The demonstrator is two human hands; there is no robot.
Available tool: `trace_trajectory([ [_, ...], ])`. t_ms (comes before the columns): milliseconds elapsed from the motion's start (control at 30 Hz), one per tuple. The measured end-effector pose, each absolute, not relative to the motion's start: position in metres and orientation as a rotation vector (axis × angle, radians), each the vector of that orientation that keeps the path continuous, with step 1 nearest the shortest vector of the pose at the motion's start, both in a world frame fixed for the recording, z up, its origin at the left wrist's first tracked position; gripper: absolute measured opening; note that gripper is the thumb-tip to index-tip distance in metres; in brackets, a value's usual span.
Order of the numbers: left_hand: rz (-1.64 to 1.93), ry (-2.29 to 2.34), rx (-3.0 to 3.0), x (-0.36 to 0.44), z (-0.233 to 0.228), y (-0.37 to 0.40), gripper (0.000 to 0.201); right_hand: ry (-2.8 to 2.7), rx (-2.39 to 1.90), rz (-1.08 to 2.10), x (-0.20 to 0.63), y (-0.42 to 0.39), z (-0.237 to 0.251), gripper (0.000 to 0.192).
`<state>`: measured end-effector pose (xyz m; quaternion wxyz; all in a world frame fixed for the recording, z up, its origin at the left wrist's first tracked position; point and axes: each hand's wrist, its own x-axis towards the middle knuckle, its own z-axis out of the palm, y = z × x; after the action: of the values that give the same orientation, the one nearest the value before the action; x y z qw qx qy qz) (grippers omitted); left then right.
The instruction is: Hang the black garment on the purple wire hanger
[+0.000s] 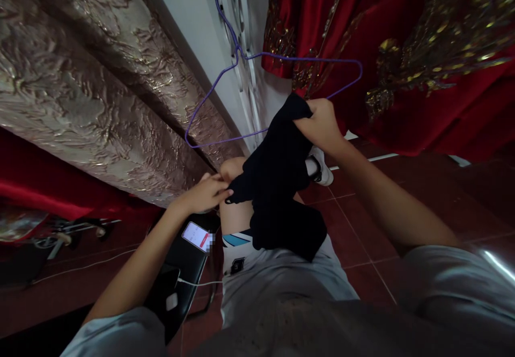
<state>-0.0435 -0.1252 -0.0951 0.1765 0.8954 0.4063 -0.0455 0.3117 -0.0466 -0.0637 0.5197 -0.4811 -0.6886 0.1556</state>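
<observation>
Your left hand [205,195] and right hand [319,123] each pinch shut on the soft, limp, light black garment [277,185]; grip its edges just under your fingertips.

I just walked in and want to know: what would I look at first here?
Probably the black garment in the middle, stretched between the left hand and the right hand over the person's lap. Just above it hangs a thin purple hanger, and shiny red cloth with gold embroidery fills the upper right.
</observation>
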Motion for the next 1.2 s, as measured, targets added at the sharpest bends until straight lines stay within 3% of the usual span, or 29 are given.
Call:
trace_trajectory([
  [100,-0.1,1.227,2.568,-0.035,-0.099,-0.126,0.044,-1.62,-1.146,0.388,0.325,-0.047,-0.056,0.041],
  [333,0.349,1.733,2.753,-0.074,-0.066,-0.106,0.042,-1.605,-1.134,0.401,0.326,-0.042,-0.058,0.042],
  [500,0.462,1.731,2.759,-0.085,-0.042,-0.122,0.032,-1.562,-1.174,0.419,0.32,-0.041,-0.06,0.045],
  [600,0.907,1.699,2.679,-0.079,-0.032,-0.123,0.028,-1.55,-1.131,0.505,0.315,-0.042,-0.063,0.039],
  [733,1.357,1.521,2.517,-0.05,-0.012,-0.101,0.033,-1.535,-1.034,0.741,0.299,-0.058,-0.068,0.018],
  [933,1.498,1.443,2.515,-0.021,0.004,-0.055,0.028,-1.695,-0.963,0.888,0.304,-0.096,-0.052,0.016],
  [1133,1.421,1.484,2.612,-0.026,0.002,-0.044,0.036,-1.444,-0.973,0.173,0.345,-0.101,-0.038,0.06],
  [1200,1.378,1.466,2.642,-0.025,0.004,-0.045,0.041,-1.376,-1.004,0.078,0.356,-0.094,-0.032,0.072],
])
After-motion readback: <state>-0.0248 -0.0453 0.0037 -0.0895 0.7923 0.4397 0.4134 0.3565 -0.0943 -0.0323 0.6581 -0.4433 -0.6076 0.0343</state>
